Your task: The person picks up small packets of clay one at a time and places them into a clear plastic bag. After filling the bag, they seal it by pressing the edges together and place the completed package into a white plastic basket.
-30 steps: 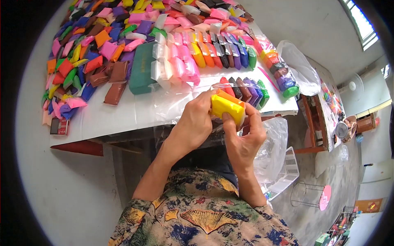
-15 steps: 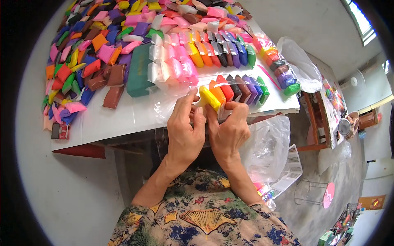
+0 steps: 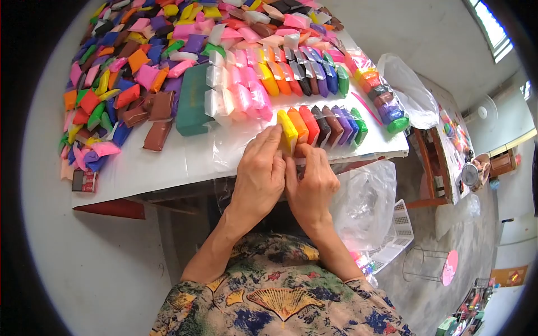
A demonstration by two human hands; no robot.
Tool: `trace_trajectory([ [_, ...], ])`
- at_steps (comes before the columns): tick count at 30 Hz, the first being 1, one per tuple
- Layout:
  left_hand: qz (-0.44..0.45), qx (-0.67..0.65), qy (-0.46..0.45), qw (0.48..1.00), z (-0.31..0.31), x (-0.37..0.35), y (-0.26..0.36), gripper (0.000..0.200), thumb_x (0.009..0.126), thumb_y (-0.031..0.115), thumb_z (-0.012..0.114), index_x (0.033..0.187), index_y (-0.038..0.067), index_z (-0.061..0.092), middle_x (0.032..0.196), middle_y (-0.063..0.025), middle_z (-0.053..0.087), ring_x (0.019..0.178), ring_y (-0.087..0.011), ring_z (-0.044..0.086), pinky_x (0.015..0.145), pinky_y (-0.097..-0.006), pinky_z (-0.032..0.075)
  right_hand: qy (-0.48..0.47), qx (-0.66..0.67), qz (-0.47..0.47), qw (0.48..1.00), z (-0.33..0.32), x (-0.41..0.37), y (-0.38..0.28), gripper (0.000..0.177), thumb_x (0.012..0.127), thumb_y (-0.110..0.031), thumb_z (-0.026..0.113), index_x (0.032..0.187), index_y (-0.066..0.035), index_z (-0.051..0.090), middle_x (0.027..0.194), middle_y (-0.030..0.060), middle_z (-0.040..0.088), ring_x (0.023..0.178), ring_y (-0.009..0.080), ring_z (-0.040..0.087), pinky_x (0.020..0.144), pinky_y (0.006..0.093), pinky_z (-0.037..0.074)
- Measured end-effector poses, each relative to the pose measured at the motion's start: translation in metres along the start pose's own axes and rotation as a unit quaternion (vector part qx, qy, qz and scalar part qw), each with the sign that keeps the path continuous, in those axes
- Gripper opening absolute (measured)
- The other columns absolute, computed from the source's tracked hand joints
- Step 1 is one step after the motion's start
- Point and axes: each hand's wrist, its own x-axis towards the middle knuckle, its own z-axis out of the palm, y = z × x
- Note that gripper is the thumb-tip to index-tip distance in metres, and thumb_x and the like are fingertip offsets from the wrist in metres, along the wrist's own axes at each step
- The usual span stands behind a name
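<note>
A soft yellow packet (image 3: 287,130) stands at the left end of a short row of upright coloured packets, leaning against the orange packet (image 3: 298,126). My left hand (image 3: 259,171) has its fingers pressed together along the yellow packet's left side. Fingers curled, my right hand (image 3: 312,182) pinches at the packet's lower right edge, close to my left thumb. Clear plastic film (image 3: 227,148) spreads over the white table edge left of my hands. Red, black, brown, purple, blue and green packets (image 3: 360,127) continue the row. My fingertips are partly hidden.
Behind the row stand more wrapped packets (image 3: 269,81), beside a dark green block (image 3: 193,101). A large heap of coloured packets (image 3: 134,61) covers the table's left and back. Clear bags (image 3: 367,196) hang by the front edge, above a white basket (image 3: 397,235). A stool (image 3: 449,267) stands right.
The yellow packet has become more upright and lined up with the row. My left fingers have moved forward along its side, and my right fingers have curled lower.
</note>
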Motion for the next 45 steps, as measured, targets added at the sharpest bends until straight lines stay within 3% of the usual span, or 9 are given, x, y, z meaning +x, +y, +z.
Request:
trace_trajectory([
  [5,-0.012,0.012,-0.003,1.000,0.002,0.004,0.002,0.044,0.091,0.004,0.051,0.131,-0.014,0.050,0.122,-0.0303,0.057,0.109,-0.0450,0.057,0.098,-0.0475,0.045,0.000,0.054,-0.017,0.998,-0.029,0.018,0.001,0.017,0.085,-0.004,0.072,0.100,-0.001,0.066,0.086,0.0089,0.067,0.056,0.0147,0.059,0.053,0.0307,0.047],
  [8,0.003,0.008,0.008,1.000,0.003,0.003,0.001,0.042,0.090,0.002,0.052,0.129,-0.013,0.052,0.119,-0.0289,0.058,0.106,-0.0447,0.058,0.095,-0.0476,0.046,-0.053,0.048,-0.016,0.997,-0.039,0.055,-0.003,0.020,0.084,-0.008,0.072,0.101,-0.002,0.063,0.087,0.0109,0.066,0.072,0.0291,0.066,0.061,0.0358,0.051],
  [12,-0.021,-0.039,-0.026,0.999,0.001,0.003,0.002,0.039,0.086,-0.001,0.055,0.125,-0.010,0.054,0.111,-0.0258,0.059,0.100,-0.0436,0.058,0.091,-0.0485,0.047,-0.172,0.014,-0.024,0.985,-0.022,0.100,-0.019,0.030,0.087,-0.029,0.071,0.094,0.000,0.067,0.084,0.0141,0.069,0.073,0.0323,0.068,0.062,0.0439,0.050],
  [17,-0.007,-0.032,-0.025,0.999,0.001,0.003,0.000,0.031,0.082,-0.005,0.055,0.113,-0.007,0.054,0.107,-0.0247,0.058,0.098,-0.0445,0.056,0.087,-0.0517,0.046,-0.291,-0.140,-0.010,0.946,0.017,0.130,-0.044,0.069,0.082,-0.064,0.066,0.070,0.004,0.066,0.072,0.0212,0.067,0.073,0.0363,0.068,0.067,0.0446,0.051],
  [26,0.018,-0.074,-0.008,0.997,0.000,0.002,-0.006,0.034,0.079,-0.007,0.052,0.113,-0.007,0.054,0.109,-0.0290,0.056,0.100,-0.0481,0.054,0.089,-0.0533,0.045,-0.308,-0.164,-0.038,0.937,0.032,0.136,-0.040,0.043,0.080,-0.040,0.066,0.070,0.003,0.069,0.070,0.0221,0.067,0.070,0.0376,0.068,0.068,0.0470,0.052],
  [38,-0.032,-0.105,-0.058,0.992,-0.012,0.003,-0.003,0.052,0.079,-0.011,0.044,0.131,-0.007,0.046,0.120,-0.0303,0.055,0.111,-0.0484,0.052,0.097,-0.0504,0.043,-0.222,-0.162,-0.011,0.962,0.016,0.139,-0.041,0.041,0.073,-0.038,0.065,0.082,0.001,0.071,0.081,0.0218,0.070,0.071,0.0388,0.068,0.070,0.0479,0.053],
  [39,-0.040,-0.115,-0.055,0.991,-0.012,0.003,-0.001,0.054,0.080,-0.011,0.043,0.134,-0.007,0.045,0.120,-0.0302,0.055,0.112,-0.0482,0.052,0.098,-0.0500,0.043,-0.155,-0.159,-0.001,0.975,0.002,0.135,-0.046,0.025,0.074,-0.025,0.069,0.079,-0.001,0.071,0.076,0.0195,0.070,0.072,0.0352,0.070,0.066,0.0392,0.054],
  [42,-0.053,-0.136,-0.055,0.988,-0.010,0.003,-0.004,0.058,0.081,-0.012,0.041,0.140,-0.009,0.042,0.119,-0.0303,0.057,0.115,-0.0467,0.053,0.100,-0.0485,0.043,-0.001,0.047,-0.027,0.999,-0.032,0.113,-0.035,0.028,0.076,-0.022,0.074,0.089,0.001,0.069,0.071,0.0106,0.068,0.061,0.0227,0.065,0.058,0.0318,0.049],
  [45,-0.044,-0.141,-0.060,0.987,-0.012,0.005,-0.006,0.060,0.078,-0.014,0.043,0.139,-0.011,0.042,0.118,-0.0312,0.058,0.114,-0.0467,0.055,0.100,-0.0481,0.044,-0.044,0.241,0.129,0.961,-0.060,0.069,-0.041,0.029,0.077,-0.016,0.079,0.096,0.003,0.067,0.069,-0.0007,0.061,0.056,0.0063,0.051,0.052,0.0221,0.040],
])
